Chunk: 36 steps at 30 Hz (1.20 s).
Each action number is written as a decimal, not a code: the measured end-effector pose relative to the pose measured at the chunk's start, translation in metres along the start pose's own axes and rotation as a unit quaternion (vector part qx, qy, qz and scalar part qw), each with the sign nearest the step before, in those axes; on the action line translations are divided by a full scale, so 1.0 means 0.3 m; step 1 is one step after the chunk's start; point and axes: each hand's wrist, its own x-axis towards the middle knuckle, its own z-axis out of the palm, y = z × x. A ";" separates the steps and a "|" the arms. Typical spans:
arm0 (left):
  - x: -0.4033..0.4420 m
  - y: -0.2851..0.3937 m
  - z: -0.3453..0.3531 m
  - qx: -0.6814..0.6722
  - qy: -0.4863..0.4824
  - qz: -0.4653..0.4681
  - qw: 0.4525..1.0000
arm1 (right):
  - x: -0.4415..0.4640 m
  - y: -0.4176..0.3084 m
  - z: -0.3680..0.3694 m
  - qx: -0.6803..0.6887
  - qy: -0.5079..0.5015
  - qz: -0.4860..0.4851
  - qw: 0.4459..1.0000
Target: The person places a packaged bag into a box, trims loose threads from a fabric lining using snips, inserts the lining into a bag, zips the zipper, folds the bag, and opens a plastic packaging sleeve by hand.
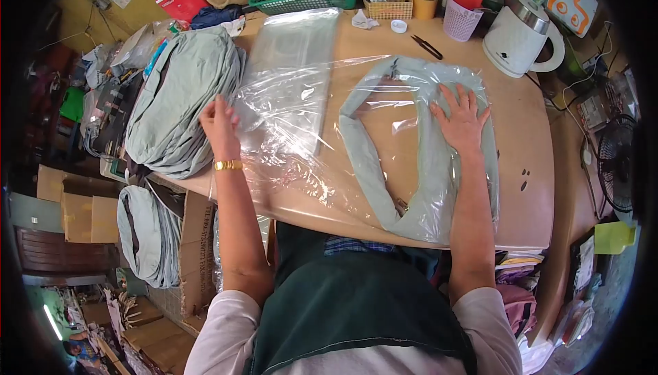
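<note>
A grey-green fabric piece [435, 180], shaped like a ring with an open middle, lies inside a clear plastic bag [284, 176] on the brown table [524, 204]. My right hand [460, 120] rests flat on the bagged fabric with its fingers spread. On the left, my left hand [221, 125] has its fingers pressed together at the bag's left side, beside a tall stack of similar grey-green fabric pieces [181, 97]; what the fingers hold is too small to tell. Flat clear plastic bags [295, 39] lie between the stack and the bagged piece.
Black snips [427, 46], a white roll [398, 26], a lilac basket [462, 22] and a white kettle [517, 39] stand or lie along the back. A green basket [308, 0] is behind the bags. More fabric [147, 238] sits in a cardboard box [197, 252] lower left.
</note>
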 end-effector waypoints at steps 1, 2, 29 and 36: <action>-0.046 0.032 0.008 0.011 0.050 0.010 0.999 | 0.001 -0.002 -0.002 -0.008 -0.003 0.005 1.000; -0.086 0.041 0.009 0.022 0.099 0.021 0.995 | 0.003 -0.007 -0.002 -0.016 -0.006 0.011 1.000; -0.456 -0.092 -0.286 0.131 0.025 0.194 0.972 | -0.293 0.163 -0.217 0.160 -0.045 0.015 0.986; -0.871 -0.227 -1.119 0.038 0.313 0.034 0.948 | -0.401 -0.822 -0.405 0.505 0.054 -0.331 0.796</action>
